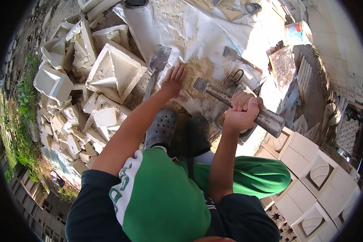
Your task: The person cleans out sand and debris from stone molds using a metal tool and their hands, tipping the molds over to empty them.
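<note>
Scraper point(218, 95), a small squarish metal blade on a stained shaft with a thick grey cylindrical grip, slants right of centre, its blade toward the far left and its butt toward the near right. At the far left of what we see, leafy green weeds point(23, 97) edge a heap of pale broken castings point(72, 143), all chalky faces, jagged corners and dusty chips. On the heap's right side we have a square hollow block point(116, 73), its inner faces sloping inward like a sunken pyramid. Beside it lies a flat shovel point(160, 58), its grey blade crusted and dull. Nearer to us are our grey clogs point(161, 127), pierced with round holes. Our left hand point(173, 82) lies flat, palm down and holding nothing that we can see, at the left edge of a patch of grainy tan sand point(199, 72) (whether it presses down, we cannot tell). Beneath spreads a creased white sheet point(139, 24). Farther right lies a trowel point(230, 53) with a slim handle. Our right hand point(244, 111) is clenched around the scraper's grip. At the near right, smooth cream blocks point(296, 161) with recessed squares stand in rows.
</note>
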A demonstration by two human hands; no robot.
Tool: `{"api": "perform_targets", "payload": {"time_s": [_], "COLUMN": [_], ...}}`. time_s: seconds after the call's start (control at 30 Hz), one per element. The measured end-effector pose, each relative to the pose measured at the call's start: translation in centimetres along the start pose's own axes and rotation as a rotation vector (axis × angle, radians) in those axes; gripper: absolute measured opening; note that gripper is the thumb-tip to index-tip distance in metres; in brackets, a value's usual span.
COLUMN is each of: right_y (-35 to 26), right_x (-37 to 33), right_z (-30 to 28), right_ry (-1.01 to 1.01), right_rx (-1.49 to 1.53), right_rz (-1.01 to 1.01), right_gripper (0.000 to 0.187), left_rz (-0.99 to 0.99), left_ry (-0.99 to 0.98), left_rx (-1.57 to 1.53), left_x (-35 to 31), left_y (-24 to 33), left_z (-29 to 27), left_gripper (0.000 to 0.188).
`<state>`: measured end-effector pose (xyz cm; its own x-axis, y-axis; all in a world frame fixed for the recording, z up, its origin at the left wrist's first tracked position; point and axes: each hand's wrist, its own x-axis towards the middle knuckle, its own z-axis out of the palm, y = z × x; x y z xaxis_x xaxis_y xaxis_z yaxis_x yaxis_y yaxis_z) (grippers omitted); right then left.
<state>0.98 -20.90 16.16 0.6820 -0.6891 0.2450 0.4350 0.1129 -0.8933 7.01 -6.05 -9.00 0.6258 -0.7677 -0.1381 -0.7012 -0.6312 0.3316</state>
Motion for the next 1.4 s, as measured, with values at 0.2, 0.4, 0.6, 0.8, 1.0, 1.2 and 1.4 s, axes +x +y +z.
{"api": "perform_targets", "payload": {"time_s": [0.2, 0.4, 0.6, 0.8, 1.0, 1.2, 1.4], "right_y": [3.6, -1.0, 3.4, -0.3, 3.5, 0.0, 3.9], "right_x": [0.4, 0.7, 1.0, 0.7, 0.8, -0.3, 0.4], "right_z": [0.5, 1.0, 0.6, 0.5, 1.2, 0.4, 1.3], "right_ry": [0.135, -0.012, 0.064, -0.069, 0.167, -0.018, 0.002], "right_rx": [-0.025, -0.039, -0.154, 0.036, -0.129, 0.082, -0.122], "right_rz": [0.268, 0.069, 0.247, 0.062, 0.296, 0.064, 0.289], "right_gripper": [0.026, 0.027, 0.023, 0.025, 0.028, 0.023, 0.021], "left_rz": [-0.010, -0.025, -0.015, -0.014, -0.028, -0.020, -0.038], "left_ry": [0.008, 0.072, 0.059, 0.099, 0.099, -0.011, -0.033], "left_rx": [0.003, 0.169, 0.053, 0.041, 0.012, -0.022, -0.006], "left_x": [0.3, 0.2, 0.2, -0.1, 0.0, 0.1, 0.0], "left_y": [0.1, 0.1, 0.2, -0.1, -0.1, 0.4, 0.0], "left_z": [0.3, 1.1, 0.6, 0.8, 0.8, 0.0, 0.1], "left_gripper": [0.137, 0.135, 0.134, 0.135, 0.137, 0.134, 0.135]}}
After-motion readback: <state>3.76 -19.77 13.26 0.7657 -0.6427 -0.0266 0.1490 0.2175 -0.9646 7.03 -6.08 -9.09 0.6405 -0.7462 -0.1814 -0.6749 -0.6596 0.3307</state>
